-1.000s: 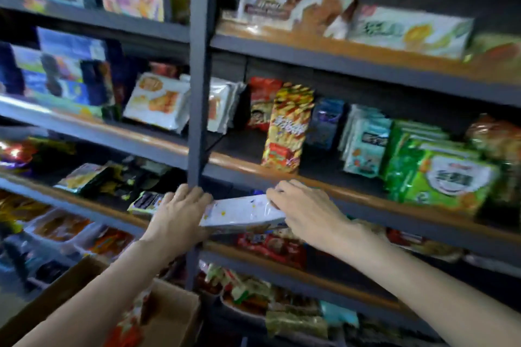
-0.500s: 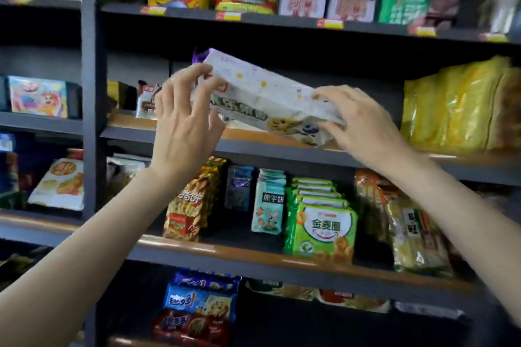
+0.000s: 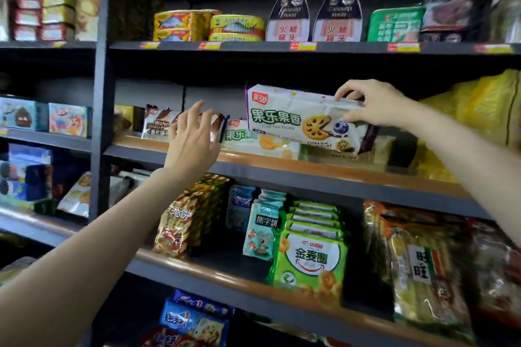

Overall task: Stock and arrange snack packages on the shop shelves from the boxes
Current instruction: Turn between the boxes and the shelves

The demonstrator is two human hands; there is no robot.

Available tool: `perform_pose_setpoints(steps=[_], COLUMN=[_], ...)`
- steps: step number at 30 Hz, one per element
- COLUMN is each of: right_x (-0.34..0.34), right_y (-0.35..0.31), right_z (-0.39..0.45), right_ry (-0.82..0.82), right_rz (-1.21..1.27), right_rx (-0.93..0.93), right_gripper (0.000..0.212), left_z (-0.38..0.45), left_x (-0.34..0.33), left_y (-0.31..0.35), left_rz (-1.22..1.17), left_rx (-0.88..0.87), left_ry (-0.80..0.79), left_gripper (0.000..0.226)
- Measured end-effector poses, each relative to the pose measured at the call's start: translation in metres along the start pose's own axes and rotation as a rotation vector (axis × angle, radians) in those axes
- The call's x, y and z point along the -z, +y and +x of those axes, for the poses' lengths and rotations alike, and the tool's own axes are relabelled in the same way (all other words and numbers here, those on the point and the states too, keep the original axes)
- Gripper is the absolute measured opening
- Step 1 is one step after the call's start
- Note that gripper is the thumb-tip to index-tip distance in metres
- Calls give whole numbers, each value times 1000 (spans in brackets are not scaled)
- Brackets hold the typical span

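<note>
A long white biscuit package (image 3: 293,118) with green lettering and a blueberry picture stands on its edge on the second shelf (image 3: 310,169). My right hand (image 3: 372,104) pinches its upper right end. It leans over a similar white pack (image 3: 253,138) lying flat on the shelf. My left hand (image 3: 194,138) hovers to the left of the package with fingers spread, holding nothing, in front of brown wafer packs (image 3: 158,122).
Tins of fish (image 3: 208,25) and ham stand on the top shelf. Yellow bags (image 3: 479,110) fill the right end of the second shelf. Green snack bags (image 3: 310,256), rice crackers (image 3: 423,267) and a striped bag (image 3: 189,214) crowd the shelf below. A grey upright post (image 3: 100,93) divides the bays.
Both hands lifted the white package from the low shelf up to the second shelf. My left hand has let go of it; my right hand still holds its end.
</note>
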State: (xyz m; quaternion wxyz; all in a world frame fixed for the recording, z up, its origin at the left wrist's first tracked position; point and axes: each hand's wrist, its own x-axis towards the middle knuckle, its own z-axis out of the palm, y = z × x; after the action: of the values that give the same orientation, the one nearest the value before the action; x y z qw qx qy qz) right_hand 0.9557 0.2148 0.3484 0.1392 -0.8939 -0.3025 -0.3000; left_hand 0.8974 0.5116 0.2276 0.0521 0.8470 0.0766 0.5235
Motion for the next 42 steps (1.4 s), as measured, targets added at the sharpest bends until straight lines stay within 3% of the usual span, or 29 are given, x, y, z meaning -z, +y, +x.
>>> perform_pose_setpoints(steps=[3, 7, 12, 16, 19, 25, 29, 31, 33, 36, 39, 42], right_x=[-23, -53, -89, -110, -124, -130, -132, -142, -168, -250, -363, -461], right_y=[-11, -29, -52, -53, -45, -58, -102, -138, -189, -277, -360, -420], right_z=[11, 38, 70, 82, 79, 66, 59, 57, 51, 18, -33, -79], right_ry=[30, -88, -185, -61, 14, 192, 194, 234, 230, -43, -524, -855], right_rz=[-52, 8, -5, -215, -295, -244, -114, -27, 102, 259, 142, 100], right_rx=[10, 21, 36, -5, -35, 106, 257, 342, 419, 561, 750, 795], right_gripper=[34, 34, 35, 42, 35, 38, 34, 32, 26, 23, 36, 35], left_z=[10, 20, 31, 42, 44, 25, -21, -52, -94, -175, -263, -345], left_x=[-12, -23, -31, -36, -41, -44, -36, -30, -23, -5, 18, 52], left_y=[-8, -5, -5, -3, -1, -32, -79, -109, -151, -227, -315, -388], left_rz=[-18, -255, -33, 44, 96, -44, -187, -241, -245, -188, -58, 63], left_rx=[67, 110, 74, 79, 74, 103, 183, 247, 308, 407, 562, 760], left_ry=[-162, -316, -389, -435, -466, -217, -29, -13, -106, -404, -743, -912], left_gripper=[61, 61, 49, 40, 41, 34, 28, 25, 26, 32, 26, 37])
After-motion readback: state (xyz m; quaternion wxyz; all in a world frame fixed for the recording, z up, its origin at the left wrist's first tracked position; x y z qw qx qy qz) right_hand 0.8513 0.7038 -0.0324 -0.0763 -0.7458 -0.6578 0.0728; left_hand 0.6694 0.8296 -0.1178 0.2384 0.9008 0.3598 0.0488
